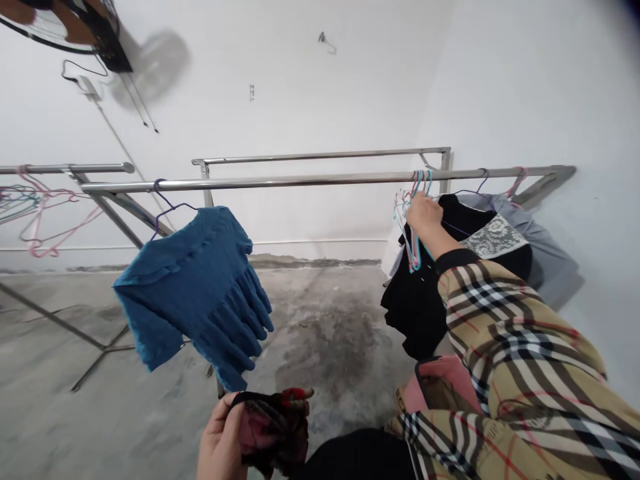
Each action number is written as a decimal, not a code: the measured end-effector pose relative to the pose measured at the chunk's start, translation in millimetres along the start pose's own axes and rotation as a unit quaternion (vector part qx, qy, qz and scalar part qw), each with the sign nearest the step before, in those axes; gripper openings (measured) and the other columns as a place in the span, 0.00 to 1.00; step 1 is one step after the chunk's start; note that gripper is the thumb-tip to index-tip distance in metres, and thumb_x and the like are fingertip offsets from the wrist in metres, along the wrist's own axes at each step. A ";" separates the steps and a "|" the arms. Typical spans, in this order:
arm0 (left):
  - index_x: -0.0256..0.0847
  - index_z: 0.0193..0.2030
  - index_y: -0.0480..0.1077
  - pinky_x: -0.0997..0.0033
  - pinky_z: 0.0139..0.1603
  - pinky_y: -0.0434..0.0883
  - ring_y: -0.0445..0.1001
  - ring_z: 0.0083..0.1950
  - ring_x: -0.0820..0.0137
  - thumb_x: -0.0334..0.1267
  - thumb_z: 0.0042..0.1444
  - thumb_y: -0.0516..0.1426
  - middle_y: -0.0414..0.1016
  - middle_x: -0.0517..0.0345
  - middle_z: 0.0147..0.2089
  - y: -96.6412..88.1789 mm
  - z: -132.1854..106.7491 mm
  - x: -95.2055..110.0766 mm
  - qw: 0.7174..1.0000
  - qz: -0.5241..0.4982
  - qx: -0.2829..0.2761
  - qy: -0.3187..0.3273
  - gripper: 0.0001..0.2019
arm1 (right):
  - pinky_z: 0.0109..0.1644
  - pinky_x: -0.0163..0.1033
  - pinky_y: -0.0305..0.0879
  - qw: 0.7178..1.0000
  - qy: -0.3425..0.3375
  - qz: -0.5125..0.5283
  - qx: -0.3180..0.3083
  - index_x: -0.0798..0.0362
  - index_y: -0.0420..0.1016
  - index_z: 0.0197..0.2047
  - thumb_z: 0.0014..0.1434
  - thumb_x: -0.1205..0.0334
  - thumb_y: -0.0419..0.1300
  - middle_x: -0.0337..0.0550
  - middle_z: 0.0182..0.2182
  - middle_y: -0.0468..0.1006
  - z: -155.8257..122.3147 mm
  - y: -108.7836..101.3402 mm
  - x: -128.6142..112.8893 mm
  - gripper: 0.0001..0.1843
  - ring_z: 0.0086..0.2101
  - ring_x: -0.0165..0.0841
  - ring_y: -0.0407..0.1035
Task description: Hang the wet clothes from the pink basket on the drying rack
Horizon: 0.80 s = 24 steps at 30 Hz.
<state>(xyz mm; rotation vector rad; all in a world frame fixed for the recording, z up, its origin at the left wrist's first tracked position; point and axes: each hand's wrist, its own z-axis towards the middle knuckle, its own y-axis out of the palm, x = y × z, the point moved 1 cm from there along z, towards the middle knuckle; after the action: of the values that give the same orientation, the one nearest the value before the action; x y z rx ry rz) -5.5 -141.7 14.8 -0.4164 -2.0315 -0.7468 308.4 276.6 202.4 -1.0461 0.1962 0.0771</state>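
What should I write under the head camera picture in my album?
Right hand at the bunched hangers on a metal rail, left hand holding dark patterned cloth, blue garment hanging nearby.

rail (300,182): glossy smooth metal | hangers (415,260): plastic-looking | held garment (274,428): cloth | blue blouse (195,287): matt cloth | floor (330,333): rough

R hand (424,212) at rail (300,181): hangers (413,259) bunched at its fingers, black top (417,313) close on its R — obstructed that side. To its L, clear run up to blue top (195,283). L hand (223,433): blue top just above; free air up & R, betw. both tops.
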 end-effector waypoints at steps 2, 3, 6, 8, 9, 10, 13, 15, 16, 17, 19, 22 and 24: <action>0.41 0.34 0.69 0.78 0.20 0.68 0.69 0.21 0.73 0.46 0.28 0.71 0.73 0.65 0.23 -2.5 0.2 -1.8 1.000 -0.002 -0.002 0.006 0.26 | 0.46 0.48 0.62 1.000 -0.014 0.002 0.006 0.71 0.64 0.56 0.63 0.72 0.47 0.76 0.46 0.74 -3.0 -5.8 12.3 0.19 0.48 0.52 0.71; 0.40 0.33 0.69 0.78 0.20 0.68 0.69 0.21 0.74 0.46 0.28 0.72 0.73 0.65 0.23 -3.3 0.1 -2.4 1.000 -0.002 -0.001 0.011 0.26 | 0.45 0.48 0.61 1.000 -0.019 0.002 0.008 0.71 0.64 0.56 0.63 0.72 0.46 0.77 0.45 0.74 -4.3 -8.7 18.3 0.19 0.48 0.53 0.71; 0.39 0.32 0.69 0.79 0.21 0.67 0.68 0.21 0.75 0.47 0.29 0.72 0.72 0.65 0.23 -3.0 -0.8 -3.6 1.000 0.009 -0.006 0.018 0.24 | 0.43 0.49 0.58 1.000 -0.021 0.000 0.011 0.71 0.66 0.55 0.65 0.71 0.44 0.79 0.44 0.73 -6.9 -15.5 32.3 0.20 0.48 0.53 0.71; 0.39 0.31 0.69 0.79 0.20 0.66 0.67 0.21 0.75 0.47 0.30 0.71 0.71 0.65 0.22 -1.5 -1.8 -4.0 1.000 0.016 -0.011 0.016 0.24 | 0.42 0.49 0.57 1.000 -0.021 0.001 0.010 0.71 0.67 0.54 0.66 0.69 0.45 0.80 0.43 0.74 -8.3 -17.8 36.9 0.20 0.48 0.52 0.71; 0.39 0.32 0.69 0.79 0.20 0.65 0.67 0.21 0.75 0.48 0.30 0.71 0.71 0.65 0.22 -0.7 -2.2 -4.1 1.000 0.018 -0.012 0.014 0.24 | 0.42 0.49 0.56 1.000 -0.022 0.004 0.016 0.71 0.68 0.54 0.66 0.68 0.45 0.79 0.43 0.73 -8.9 -18.4 38.0 0.20 0.48 0.51 0.71; 0.39 0.32 0.69 0.79 0.20 0.65 0.67 0.21 0.75 0.48 0.31 0.71 0.71 0.65 0.23 0.2 -2.5 -4.3 1.000 0.018 -0.012 0.013 0.24 | 0.41 0.49 0.55 0.999 -0.023 0.009 0.027 0.71 0.68 0.54 0.66 0.66 0.46 0.79 0.44 0.73 -9.5 -18.9 38.5 0.20 0.48 0.50 0.70; 0.39 0.33 0.69 0.80 0.20 0.65 0.66 0.20 0.76 0.49 0.32 0.71 0.70 0.66 0.22 2.5 -2.4 -4.5 1.000 0.021 -0.019 0.013 0.24 | 0.41 0.47 0.53 0.997 -0.028 0.034 0.070 0.68 0.72 0.51 0.66 0.61 0.49 0.76 0.48 0.71 -8.3 -20.2 38.4 0.21 0.50 0.49 0.67; 0.39 0.32 0.68 0.80 0.20 0.64 0.65 0.20 0.77 0.50 0.32 0.71 0.69 0.66 0.21 3.8 -2.0 -5.1 0.999 0.027 -0.025 0.015 0.24 | 0.41 0.46 0.52 0.996 -0.015 0.063 0.066 0.66 0.74 0.48 0.65 0.59 0.51 0.73 0.48 0.73 -2.8 -21.2 37.9 0.20 0.49 0.46 0.67; 0.39 0.31 0.68 0.80 0.20 0.64 0.65 0.20 0.77 0.50 0.32 0.71 0.69 0.66 0.21 4.2 -1.9 -5.8 0.999 0.034 -0.030 0.014 0.24 | 0.41 0.46 0.52 0.995 -0.004 0.083 0.055 0.65 0.75 0.47 0.64 0.58 0.52 0.71 0.46 0.74 1.5 -21.8 37.4 0.19 0.47 0.44 0.67; 0.39 0.32 0.68 0.80 0.20 0.63 0.65 0.20 0.77 0.50 0.33 0.70 0.68 0.66 0.20 4.5 -1.8 -6.8 0.998 0.042 -0.034 0.012 0.24 | 0.41 0.46 0.52 0.993 0.007 0.107 0.048 0.64 0.76 0.45 0.63 0.58 0.53 0.69 0.44 0.75 6.5 -22.6 36.7 0.18 0.44 0.41 0.68; 0.39 0.33 0.68 0.80 0.19 0.62 0.64 0.19 0.76 0.51 0.34 0.69 0.68 0.66 0.20 4.2 -1.1 -9.9 0.997 0.062 -0.042 0.006 0.24 | 0.41 0.44 0.52 0.983 0.019 0.176 0.049 0.62 0.76 0.41 0.60 0.59 0.57 0.64 0.40 0.77 17.1 -24.6 34.1 0.14 0.38 0.35 0.66; 0.40 0.33 0.68 0.79 0.18 0.61 0.64 0.18 0.75 0.51 0.36 0.68 0.68 0.66 0.19 3.3 3.8 -14.5 0.995 0.086 -0.049 0.005 0.22 | 0.39 0.40 0.53 0.963 0.003 0.262 0.057 0.61 0.75 0.34 0.56 0.65 0.61 0.52 0.32 0.76 25.0 -26.7 28.0 0.06 0.31 0.28 0.62; 0.40 0.33 0.67 0.78 0.19 0.61 0.64 0.18 0.75 0.50 0.38 0.67 0.68 0.66 0.19 4.5 10.3 -14.3 0.994 0.098 -0.049 0.020 0.21 | 0.35 0.37 0.54 0.946 -0.024 0.321 0.042 0.60 0.75 0.31 0.54 0.66 0.63 0.43 0.25 0.72 17.2 -26.5 23.7 0.05 0.26 0.26 0.60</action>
<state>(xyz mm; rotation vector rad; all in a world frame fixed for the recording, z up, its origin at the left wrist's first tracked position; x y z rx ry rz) -2.0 -131.7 0.1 -0.6424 -1.8898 -0.7288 338.0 277.6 228.6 -0.8590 0.4877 0.6792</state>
